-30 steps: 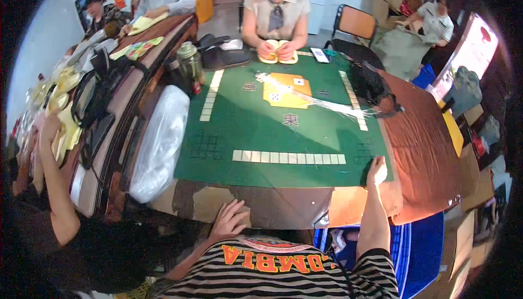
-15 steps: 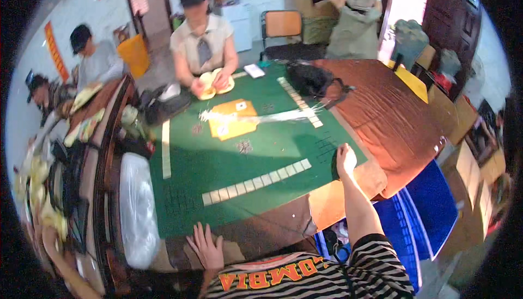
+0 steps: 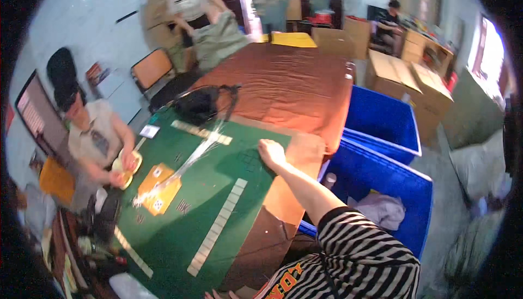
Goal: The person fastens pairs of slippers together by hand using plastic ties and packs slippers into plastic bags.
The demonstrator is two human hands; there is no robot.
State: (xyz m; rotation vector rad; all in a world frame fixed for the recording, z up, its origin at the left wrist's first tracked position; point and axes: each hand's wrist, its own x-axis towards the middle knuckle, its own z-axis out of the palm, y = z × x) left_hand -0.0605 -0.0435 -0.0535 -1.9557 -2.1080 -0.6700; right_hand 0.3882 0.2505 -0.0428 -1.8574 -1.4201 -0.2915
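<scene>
My right hand (image 3: 271,153) lies flat, fingers apart, on the near right corner of a green mat (image 3: 180,233) and holds nothing. Only the fingertips of my left hand (image 3: 218,294) show at the lower edge, spread on the table's front edge. A long row of pale tiles (image 3: 218,227) runs along the mat in front of me. A shorter row of tiles (image 3: 201,132) lies at the mat's right end, and a third row (image 3: 132,252) at its left end. A yellow sheet (image 3: 159,188) and a clear plastic strip (image 3: 190,160) lie mid-mat.
A person (image 3: 92,135) sits across the mat holding yellowish pieces (image 3: 126,168). A black bag (image 3: 199,104) sits by the mat's far right corner. A brown cloth-covered table (image 3: 283,81) extends right. Two blue bins (image 3: 381,119) (image 3: 376,184) and cardboard boxes (image 3: 403,75) stand at my right.
The view has swung to the right and tilted. My right hand has stayed on the mat's right corner, and my left hand has slid almost out of view at the lower edge.
</scene>
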